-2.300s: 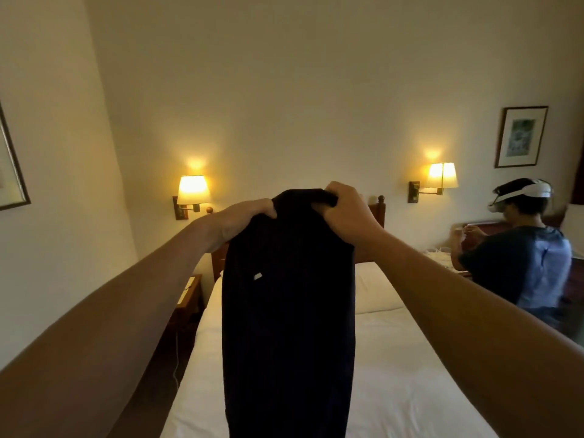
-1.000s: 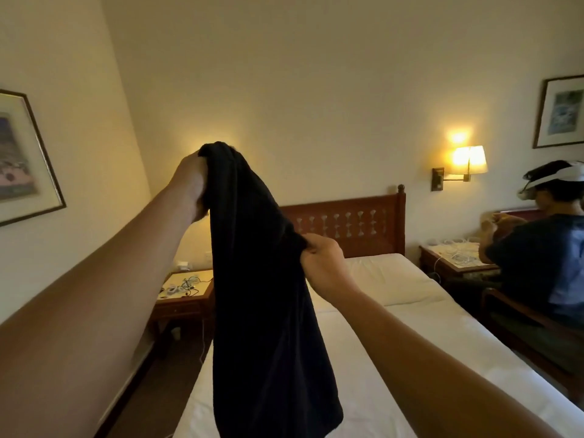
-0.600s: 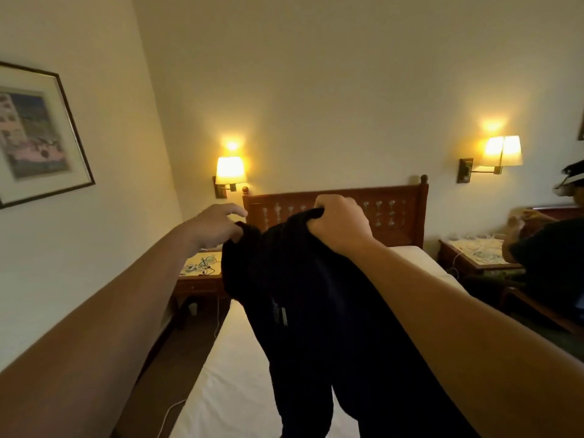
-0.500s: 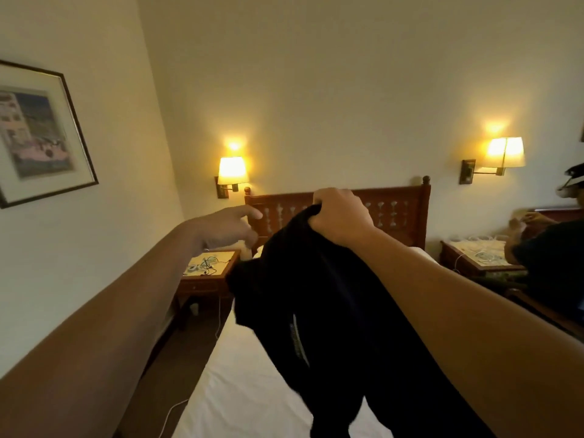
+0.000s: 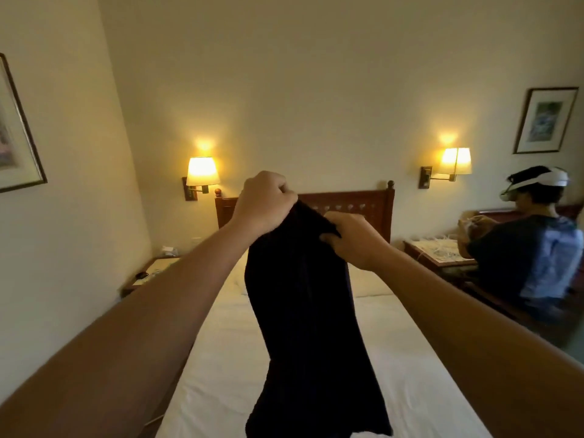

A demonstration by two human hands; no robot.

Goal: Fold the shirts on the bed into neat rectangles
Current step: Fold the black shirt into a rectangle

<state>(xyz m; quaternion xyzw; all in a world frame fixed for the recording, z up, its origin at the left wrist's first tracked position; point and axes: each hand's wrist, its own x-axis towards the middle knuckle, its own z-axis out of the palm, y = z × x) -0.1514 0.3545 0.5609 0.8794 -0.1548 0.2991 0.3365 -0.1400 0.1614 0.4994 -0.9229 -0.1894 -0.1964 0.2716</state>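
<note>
Though hard to read in this dim light, looks soft and light: dark shirt [image 5: 303, 311] hanging limp and bunched in a narrow column above the bed [image 5: 221, 374], no stiffness anywhere in the drape. Judged easy to lift but prone to twisting and sliding through a loose pinch (seams and hem lost in the black folds). Best taken at the shoulder seams or the two top corners, spread apart so the cloth opens flat before going down on the white sheet.

Left hand [image 5: 264, 202] raised highest, fingers curled tight round the top edge of the fabric. Right hand [image 5: 354, 238] just beside and a little lower, thumb and fingers pinching the same upper edge. Both closed on cloth, close together, so the shirt hangs gathered, not spread. Lower end out of frame; cannot tell whether touching the bed.
</note>
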